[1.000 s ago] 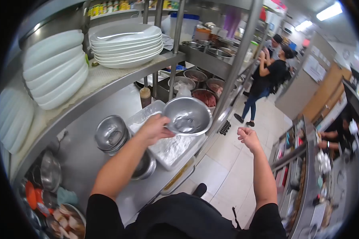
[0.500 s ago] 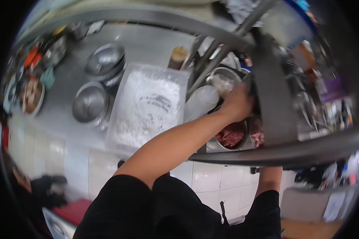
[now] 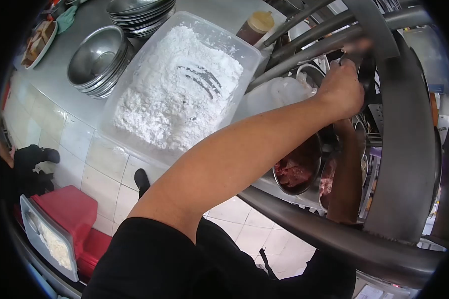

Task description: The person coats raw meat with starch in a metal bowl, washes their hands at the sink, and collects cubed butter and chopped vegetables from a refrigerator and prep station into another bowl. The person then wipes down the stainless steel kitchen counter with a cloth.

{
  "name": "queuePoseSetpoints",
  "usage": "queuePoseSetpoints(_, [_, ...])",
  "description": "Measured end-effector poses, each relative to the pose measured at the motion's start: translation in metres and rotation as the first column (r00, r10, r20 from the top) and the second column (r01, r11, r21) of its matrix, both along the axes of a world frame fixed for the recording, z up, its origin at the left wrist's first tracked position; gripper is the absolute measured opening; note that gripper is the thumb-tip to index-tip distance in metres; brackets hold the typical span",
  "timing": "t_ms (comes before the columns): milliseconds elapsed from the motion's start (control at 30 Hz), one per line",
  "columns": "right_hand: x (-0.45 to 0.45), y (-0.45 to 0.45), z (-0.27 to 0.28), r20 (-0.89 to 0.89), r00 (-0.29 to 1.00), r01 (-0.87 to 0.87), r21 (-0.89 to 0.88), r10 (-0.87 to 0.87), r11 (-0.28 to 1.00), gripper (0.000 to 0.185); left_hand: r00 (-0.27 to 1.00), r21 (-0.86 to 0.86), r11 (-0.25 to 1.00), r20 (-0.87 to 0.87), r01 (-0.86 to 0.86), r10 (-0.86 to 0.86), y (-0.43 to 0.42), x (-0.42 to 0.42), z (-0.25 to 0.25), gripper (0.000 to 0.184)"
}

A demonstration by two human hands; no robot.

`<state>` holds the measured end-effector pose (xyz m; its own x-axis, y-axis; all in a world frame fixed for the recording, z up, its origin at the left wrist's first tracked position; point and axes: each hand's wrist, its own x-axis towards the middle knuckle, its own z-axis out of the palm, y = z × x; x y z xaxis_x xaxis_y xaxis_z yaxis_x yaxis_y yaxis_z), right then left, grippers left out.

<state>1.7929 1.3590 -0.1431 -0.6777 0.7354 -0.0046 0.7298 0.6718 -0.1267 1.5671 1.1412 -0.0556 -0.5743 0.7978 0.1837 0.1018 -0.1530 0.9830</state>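
Metalware [image 3: 368, 77], dark and hard to make out, was seen just beside the left hand [image 3: 342, 87], near the steel beam [image 3: 404, 159]. The left arm was stretched out, its fingers curled; whether anything was gripped could not be told. The right hand [image 3: 343, 127] was partly hidden beyond the left wrist, its grip unreadable. Meat [image 3: 294, 172] was partly covered by the left forearm.

Left arm [image 3: 239, 154]: bare below a short black fabric sleeve [image 3: 144, 249], slanting from 7 o'clock to 2 o'clock.
Left hand [image 3: 341, 87]: at 2 o'clock, back showing, fingers curled, fingertips hidden.
Right forearm [image 3: 345, 179]: bare, shadowed, near 3 o'clock, pointing toward 12.
Right hand [image 3: 342, 127]: just below the left, mostly hidden.
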Motion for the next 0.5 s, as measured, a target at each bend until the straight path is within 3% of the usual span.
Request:
queuePoseSetpoints(200, [-0.006,0.003,-0.003,-0.011,1.000,-0.016,-0.008,0.016,1.000,0.028,1.000,0.000,1.000,0.010,0.011,-0.011,0.008,0.014,-0.009,0.036])
queuePoseSetpoints(333, [0.003,0.008,0.022,-0.016,0.999,0.031,-0.200,-0.035,0.979,0.030,0.998,0.019,0.999,-0.060,-0.032,0.033,0.004,0.011,-0.011,0.037])
queuePoseSetpoints(367, [0.004,0.006,0.024,-0.096,0.988,0.085,-0.305,-0.120,0.948,0.030,0.994,0.024,0.999,-0.096,-0.044,0.046,0.001,0.007,-0.013,0.037])
queuePoseSetpoints(400, [-0.002,0.007,0.018,-0.076,0.989,-0.140,-0.144,0.130,0.980,0.028,0.996,0.009,0.999,-0.080,-0.043,0.043,0.002,0.005,-0.016,0.037])
queuePoseSetpoints(500, [0.002,0.002,0.012,-0.024,0.991,-0.133,-0.050,0.132,0.990,0.029,0.999,-0.034,0.999,-0.045,-0.021,0.020,0.007,0.007,-0.017,0.037])
